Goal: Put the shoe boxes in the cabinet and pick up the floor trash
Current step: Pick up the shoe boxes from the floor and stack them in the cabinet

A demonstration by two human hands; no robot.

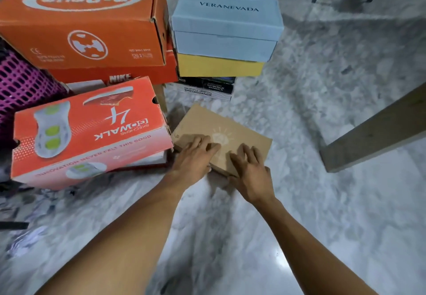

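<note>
Blue box [226,21]: VERANEVADA; red box [143,73]: NIKE; Skechers box [92,129]: GOWALK.

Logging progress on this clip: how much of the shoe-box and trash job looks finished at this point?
Nothing looks put away: the orange stack, the red GoWalk box and the blue-topped stack all sit out on the floor, with no cabinet in view. In hand: the left hand and right hand rest on the brown box. Left: every box, plus any trash, which I cannot make out.

Closed brown box [244,131] lies flat before stacked shoe boxes [226,18].
</note>
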